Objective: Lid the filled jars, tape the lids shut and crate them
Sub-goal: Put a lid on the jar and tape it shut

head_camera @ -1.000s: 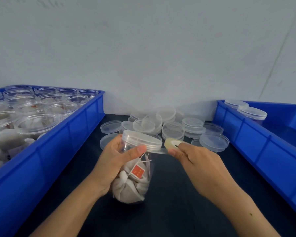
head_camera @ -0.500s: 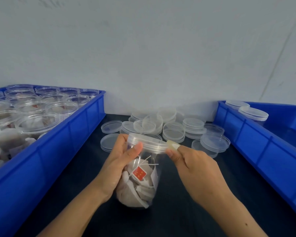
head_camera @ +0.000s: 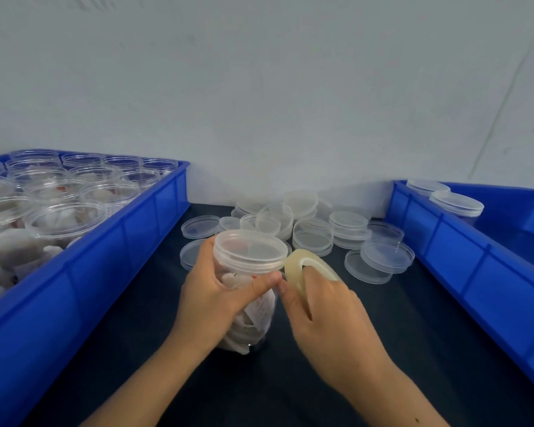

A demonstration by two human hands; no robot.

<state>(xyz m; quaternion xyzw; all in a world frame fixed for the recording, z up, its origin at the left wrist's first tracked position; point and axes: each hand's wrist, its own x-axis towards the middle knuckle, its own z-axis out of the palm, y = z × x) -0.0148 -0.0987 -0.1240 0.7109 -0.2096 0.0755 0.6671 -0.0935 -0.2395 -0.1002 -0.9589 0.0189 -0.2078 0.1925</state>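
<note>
Two hands closer together, left hand (head_camera: 210,298) gripping jar (head_camera: 249,291), right hand (head_camera: 327,315) pinching tape roll (head_camera: 302,266) now against lid (head_camera: 249,249).

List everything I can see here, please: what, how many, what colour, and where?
jar: one, clear, lidded, filled with white sachets, centre of table, held
tape roll: one, translucent yellowish, against the jar's right side
loose lids: many, clear, piled behind the jar
left crate: one, blue, left side
open jars: many, clear, filled, unlidded, in left crate
right crate: one, blue, right side
lidded jars: two, clear, in right crate's far corner
table: one, black
wall: pale grey, behind
left hand: grips the jar
right hand: holds the tape roll
</note>
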